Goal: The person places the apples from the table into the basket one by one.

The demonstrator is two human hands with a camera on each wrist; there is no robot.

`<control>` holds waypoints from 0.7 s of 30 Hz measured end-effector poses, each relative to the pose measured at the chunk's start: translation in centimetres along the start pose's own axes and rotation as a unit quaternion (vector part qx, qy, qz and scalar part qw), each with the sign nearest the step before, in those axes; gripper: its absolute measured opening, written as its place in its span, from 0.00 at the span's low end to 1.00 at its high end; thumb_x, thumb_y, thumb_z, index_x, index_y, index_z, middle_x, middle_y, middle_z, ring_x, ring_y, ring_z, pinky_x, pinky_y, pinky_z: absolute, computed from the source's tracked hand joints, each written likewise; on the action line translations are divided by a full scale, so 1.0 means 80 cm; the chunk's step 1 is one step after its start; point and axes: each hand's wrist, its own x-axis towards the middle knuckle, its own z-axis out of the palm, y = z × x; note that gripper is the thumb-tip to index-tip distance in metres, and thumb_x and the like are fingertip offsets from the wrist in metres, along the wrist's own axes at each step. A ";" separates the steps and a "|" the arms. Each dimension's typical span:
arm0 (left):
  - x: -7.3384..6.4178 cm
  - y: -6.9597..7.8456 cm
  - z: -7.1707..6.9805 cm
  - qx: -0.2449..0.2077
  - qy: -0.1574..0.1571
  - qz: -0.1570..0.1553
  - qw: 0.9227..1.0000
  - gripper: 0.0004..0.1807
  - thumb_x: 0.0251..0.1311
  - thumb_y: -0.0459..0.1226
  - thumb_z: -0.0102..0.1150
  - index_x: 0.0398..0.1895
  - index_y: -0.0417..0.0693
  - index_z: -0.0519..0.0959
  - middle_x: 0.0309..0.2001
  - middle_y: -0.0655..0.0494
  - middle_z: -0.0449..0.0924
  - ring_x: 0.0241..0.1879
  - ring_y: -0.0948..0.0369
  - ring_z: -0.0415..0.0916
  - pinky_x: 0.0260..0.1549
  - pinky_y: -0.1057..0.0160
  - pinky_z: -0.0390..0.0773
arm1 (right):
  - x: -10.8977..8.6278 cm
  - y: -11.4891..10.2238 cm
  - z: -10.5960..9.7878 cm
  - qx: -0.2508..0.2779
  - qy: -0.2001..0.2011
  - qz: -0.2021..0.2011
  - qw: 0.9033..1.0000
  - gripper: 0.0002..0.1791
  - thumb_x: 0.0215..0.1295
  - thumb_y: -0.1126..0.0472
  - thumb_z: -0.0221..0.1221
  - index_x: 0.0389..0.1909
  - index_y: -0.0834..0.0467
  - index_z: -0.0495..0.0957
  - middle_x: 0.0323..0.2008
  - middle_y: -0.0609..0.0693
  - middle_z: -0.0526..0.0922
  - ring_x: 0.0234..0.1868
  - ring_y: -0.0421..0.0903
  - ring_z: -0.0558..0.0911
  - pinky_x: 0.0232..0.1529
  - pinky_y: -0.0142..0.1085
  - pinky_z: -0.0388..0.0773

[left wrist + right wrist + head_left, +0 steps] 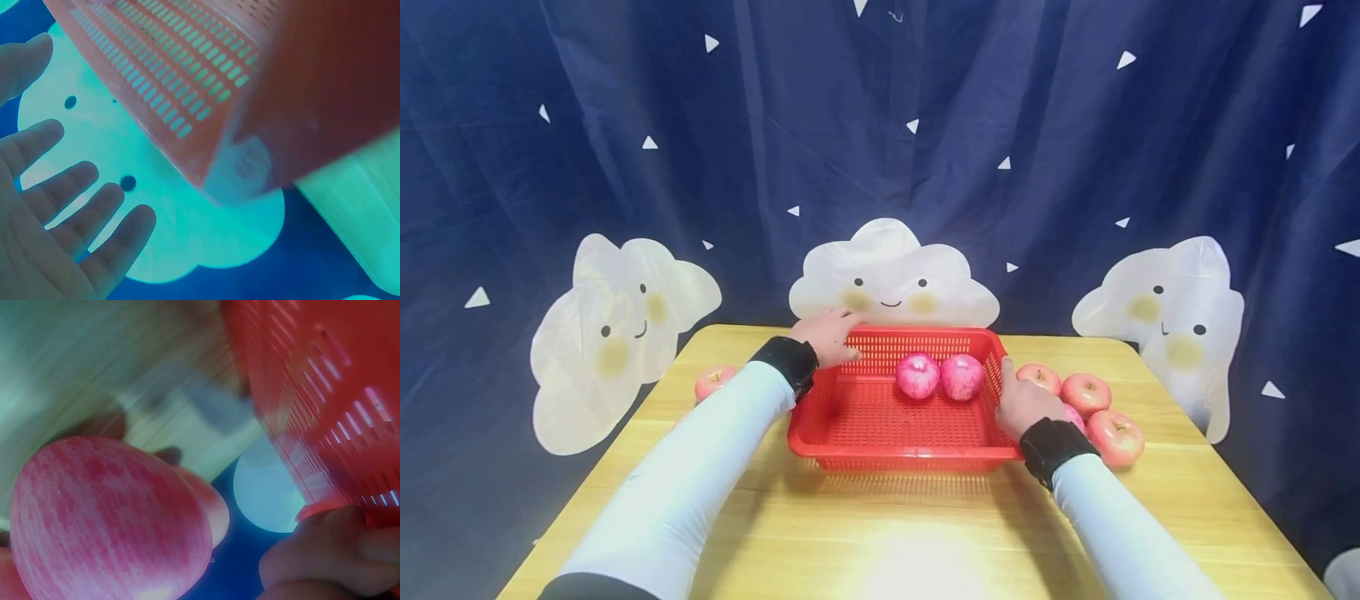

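A red plastic basket [917, 452] with slotted walls sits on the table, two dark pink apples [917, 376] lying at its back. My left hand [829, 336] is at the basket's back left corner; in the left wrist view its fingers [119, 234] are straight and spread, apart from the slotted wall. At the right side, my right hand [1026, 407] grips the basket's rim, and the right wrist view shows its curled fingers [325, 553] against the red edge. Close beside this hand lies a streaked apple [112, 519].
Several apples [1116, 438] cluster on the table right of the basket. Another apple [715, 381] lies on the left, next to my left sleeve. A dark blue curtain [880, 125] with cloud faces hangs behind the wooden table [820, 533].
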 end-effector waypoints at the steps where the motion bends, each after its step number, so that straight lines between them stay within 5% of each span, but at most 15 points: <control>1: -0.002 -0.003 -0.001 0.002 0.000 -0.004 1.000 0.36 0.62 0.48 0.66 0.74 0.56 0.68 0.69 0.50 0.69 0.69 0.50 0.65 0.65 0.45 0.68 | 0.000 0.000 -0.001 0.002 -0.004 0.003 1.000 0.44 0.70 0.58 0.57 0.79 0.66 0.44 0.42 0.63 0.83 0.44 0.60 0.85 0.44 0.60 0.82; 10: -0.022 -0.044 -0.001 -0.034 -0.003 -0.056 0.998 0.37 0.59 0.49 0.69 0.72 0.55 0.71 0.65 0.49 0.71 0.64 0.48 0.67 0.62 0.40 0.71 | 0.001 0.000 -0.005 0.009 0.000 0.007 1.000 0.44 0.70 0.58 0.56 0.80 0.64 0.45 0.38 0.61 0.83 0.42 0.60 0.85 0.43 0.60 0.83; 21: -0.050 -0.113 0.004 0.001 0.009 -0.076 0.997 0.37 0.59 0.48 0.66 0.72 0.50 0.70 0.68 0.40 0.69 0.66 0.40 0.64 0.60 0.34 0.69 | -0.002 -0.001 0.000 0.020 0.003 0.011 1.000 0.44 0.71 0.58 0.56 0.80 0.63 0.44 0.43 0.63 0.83 0.43 0.60 0.84 0.41 0.59 0.83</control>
